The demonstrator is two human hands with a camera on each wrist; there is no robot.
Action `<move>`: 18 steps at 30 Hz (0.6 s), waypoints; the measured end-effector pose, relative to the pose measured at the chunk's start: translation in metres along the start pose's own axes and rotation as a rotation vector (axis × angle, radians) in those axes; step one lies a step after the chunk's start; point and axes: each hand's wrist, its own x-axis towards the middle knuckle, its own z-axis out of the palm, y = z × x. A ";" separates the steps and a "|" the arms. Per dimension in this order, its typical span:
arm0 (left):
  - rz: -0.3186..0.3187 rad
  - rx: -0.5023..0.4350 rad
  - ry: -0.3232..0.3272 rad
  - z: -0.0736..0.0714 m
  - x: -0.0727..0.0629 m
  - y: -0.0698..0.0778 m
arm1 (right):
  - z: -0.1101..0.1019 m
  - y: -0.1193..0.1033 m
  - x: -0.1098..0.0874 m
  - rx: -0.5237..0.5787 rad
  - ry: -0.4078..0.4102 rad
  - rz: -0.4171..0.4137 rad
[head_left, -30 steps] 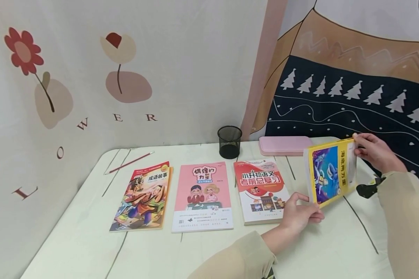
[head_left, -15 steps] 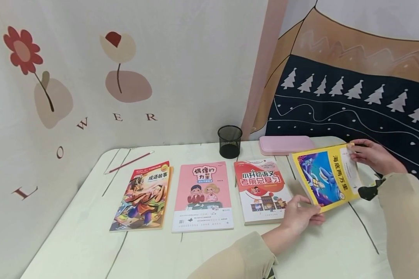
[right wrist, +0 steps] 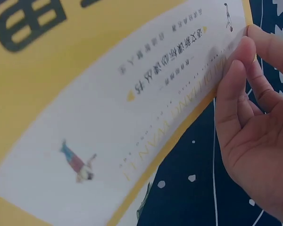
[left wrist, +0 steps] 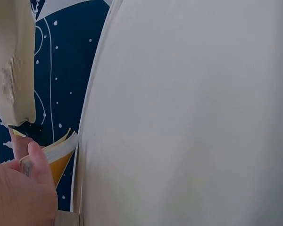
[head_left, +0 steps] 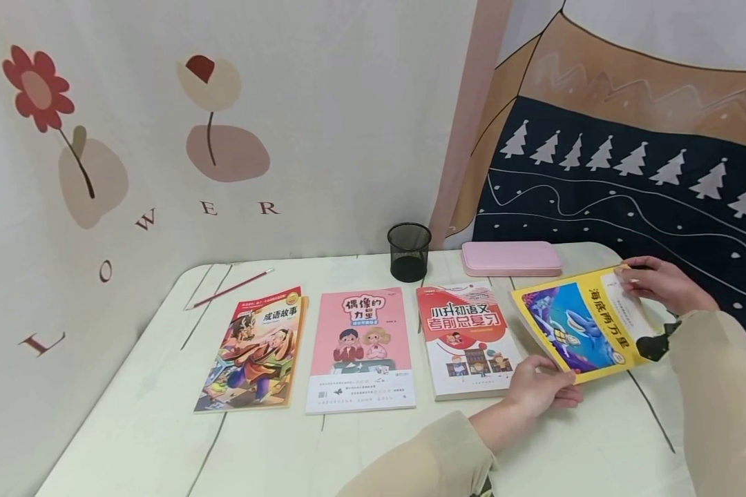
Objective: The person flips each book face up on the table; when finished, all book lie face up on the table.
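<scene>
A yellow book [head_left: 581, 324] with a blue undersea picture is held between both hands at the table's right side, its cover tilted up toward the head camera. My right hand [head_left: 668, 283] pinches its upper right edge, and in the right wrist view the thumb and fingers [right wrist: 236, 89] grip the cover's border. At the lower left corner my left hand [head_left: 541, 386] holds the book between thumb and fingers; the left wrist view shows the page edges [left wrist: 61, 148] beside that thumb. Just left lies a red and white book [head_left: 466, 331], partly behind the left hand.
A pink book [head_left: 360, 345] and a colourful storybook [head_left: 255, 352] lie in a row to the left. Behind them are a pencil [head_left: 233, 288], a black mesh pen cup [head_left: 409, 252] and a pink case [head_left: 511, 258]. A patterned curtain [head_left: 323, 124] backs the table.
The yellow book has tipped from nearly upright to a flatter slant, its cover turning upward and its top edge dropping. The right hand has come down with it; the left has barely shifted.
</scene>
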 end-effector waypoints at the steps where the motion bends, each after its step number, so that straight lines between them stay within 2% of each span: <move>1: -0.004 0.009 -0.002 0.001 0.000 0.000 | -0.001 0.002 0.001 -0.010 0.005 -0.003; 8: -0.042 0.101 0.031 0.006 -0.001 0.000 | -0.006 0.016 0.014 -0.051 0.055 0.013; 18: -0.075 0.219 0.052 0.010 -0.002 -0.002 | 0.013 0.006 0.009 -0.213 0.055 0.034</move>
